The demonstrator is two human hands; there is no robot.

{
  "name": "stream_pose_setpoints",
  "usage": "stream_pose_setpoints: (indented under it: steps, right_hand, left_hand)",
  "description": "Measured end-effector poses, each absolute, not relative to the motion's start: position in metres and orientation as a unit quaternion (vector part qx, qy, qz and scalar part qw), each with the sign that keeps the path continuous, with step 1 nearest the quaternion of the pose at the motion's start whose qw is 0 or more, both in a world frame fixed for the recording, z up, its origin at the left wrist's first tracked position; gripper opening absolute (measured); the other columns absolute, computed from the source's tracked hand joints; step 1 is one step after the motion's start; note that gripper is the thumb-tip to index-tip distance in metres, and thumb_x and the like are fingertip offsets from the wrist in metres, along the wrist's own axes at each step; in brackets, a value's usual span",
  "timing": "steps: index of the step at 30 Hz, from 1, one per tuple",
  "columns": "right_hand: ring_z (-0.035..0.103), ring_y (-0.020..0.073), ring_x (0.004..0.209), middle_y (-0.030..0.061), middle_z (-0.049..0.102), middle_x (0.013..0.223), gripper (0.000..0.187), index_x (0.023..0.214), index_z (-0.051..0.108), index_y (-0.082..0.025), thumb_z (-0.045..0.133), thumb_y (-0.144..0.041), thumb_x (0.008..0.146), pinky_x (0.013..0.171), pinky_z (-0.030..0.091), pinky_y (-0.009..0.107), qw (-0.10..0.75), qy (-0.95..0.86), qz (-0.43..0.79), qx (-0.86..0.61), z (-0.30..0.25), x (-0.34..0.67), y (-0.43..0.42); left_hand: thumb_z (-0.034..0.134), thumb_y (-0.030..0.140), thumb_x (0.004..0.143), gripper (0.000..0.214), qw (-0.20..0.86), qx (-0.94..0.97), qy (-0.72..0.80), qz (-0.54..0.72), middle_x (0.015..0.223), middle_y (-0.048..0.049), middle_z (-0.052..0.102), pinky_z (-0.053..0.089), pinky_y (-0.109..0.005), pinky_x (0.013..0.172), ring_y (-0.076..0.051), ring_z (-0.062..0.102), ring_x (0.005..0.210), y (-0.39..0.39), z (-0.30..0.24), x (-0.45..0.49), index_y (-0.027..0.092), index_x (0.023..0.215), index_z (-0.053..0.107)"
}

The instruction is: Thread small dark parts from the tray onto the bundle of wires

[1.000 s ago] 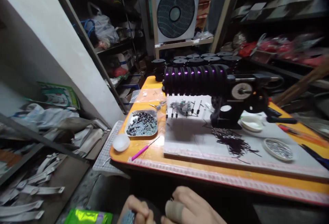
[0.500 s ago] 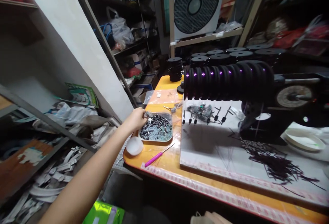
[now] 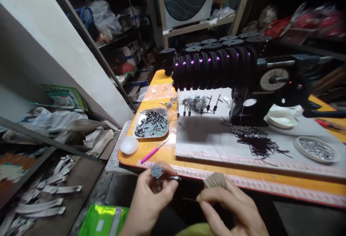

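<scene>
Fingers of the left hand [image 3: 150, 196] are curled round a bundle [image 3: 156, 171] of thin grey-tipped sticks, while the thumb and a finger of the same hand pinch a small black piece [image 3: 175, 178], one end poking out to the right. Facing it, the right hand [image 3: 231, 200] has its thumb and forefinger pressed together on what looks like a thin rod [image 3: 189, 199], too faint against the dark to identify. One right finger wears a beige wrap [image 3: 215, 180]. Both hands hang just in front of the near edge of an orange table [image 3: 156, 79], and the rod and the black piece are near each other but apart.

On the table's left corner, a shallow tray [image 3: 138, 135] holds many black and grey pieces. Beside it are a white cup [image 3: 129, 145] and a pink tool [image 3: 150, 155] with a thin metal tip. Farther right, on a white board [image 3: 205, 135], lie dark cords [image 3: 259, 147] and a round dish [image 3: 296, 144] of silvery bits, with a black machine [image 3: 273, 81] behind them.

The step in hand appears to be close fingerwork with the black piece and the rod; the next move would seem to call for a firm pinch, careful alignment and a bundle kept from spilling
</scene>
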State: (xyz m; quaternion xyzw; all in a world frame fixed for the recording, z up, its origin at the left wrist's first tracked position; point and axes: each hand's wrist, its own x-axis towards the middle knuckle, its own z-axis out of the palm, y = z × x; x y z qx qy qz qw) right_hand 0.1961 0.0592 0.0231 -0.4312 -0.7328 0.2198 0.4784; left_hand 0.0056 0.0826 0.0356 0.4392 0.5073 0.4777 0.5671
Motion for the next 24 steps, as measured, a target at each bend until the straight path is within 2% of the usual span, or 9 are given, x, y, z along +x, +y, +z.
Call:
stream_pose_setpoints:
  steps: [3, 6, 11, 24]
  right_hand:
    - [0.056, 0.0155, 0.067, 0.001, 0.054, 0.072, 0.012, 0.08, 0.062, -0.021, 0.057, -0.011, 0.085, 0.06, 0.047, 0.027, 0.476, -0.73, 0.217, -0.44, 0.024, 0.196, 0.053]
    - [0.053, 0.0155, 0.069, 0.001, 0.052, 0.073, 0.012, 0.079, 0.061, -0.02, 0.058, -0.008, 0.081, 0.06, 0.044, 0.028, 0.469, -0.744, 0.21, -0.427, 0.021, 0.196, 0.047]
    - [0.05, 0.0154, 0.071, 0.0009, 0.051, 0.075, 0.016, 0.081, 0.06, -0.019, 0.059, -0.004, 0.078, 0.061, 0.043, 0.028, 0.489, -0.741, 0.199, -0.416, 0.021, 0.197, 0.038]
    - [0.05, 0.0165, 0.07, 0.0012, 0.052, 0.074, 0.016, 0.081, 0.059, -0.02, 0.059, -0.004, 0.077, 0.059, 0.043, 0.029, 0.499, -0.744, 0.173, -0.409, 0.022, 0.197, 0.035]
  left_hand:
    - [0.089, 0.036, 0.062, 0.03, 0.634, 0.275, 0.476, 0.544, 0.066, 0.0033, 0.055, 0.021, -0.015, 0.043, 0.001, 0.033, 0.043, 0.052, 0.013, 0.026, 0.016, 0.077, 0.072]
    - [0.091, 0.034, 0.06, 0.028, 0.651, 0.205, 0.45, 0.575, 0.071, -0.0022, 0.066, 0.015, -0.014, 0.041, 0.004, 0.03, 0.038, 0.04, 0.006, 0.037, 0.016, 0.074, 0.075]
    - [0.091, 0.029, 0.061, 0.024, 0.66, 0.155, 0.435, 0.593, 0.069, -0.0061, 0.073, 0.016, -0.013, 0.039, 0.005, 0.027, 0.035, 0.029, 0.005, 0.041, 0.017, 0.076, 0.077]
    - [0.09, 0.027, 0.062, 0.022, 0.669, 0.16, 0.422, 0.59, 0.07, -0.0061, 0.074, 0.017, -0.012, 0.039, 0.005, 0.027, 0.036, 0.023, 0.008, 0.041, 0.017, 0.077, 0.077]
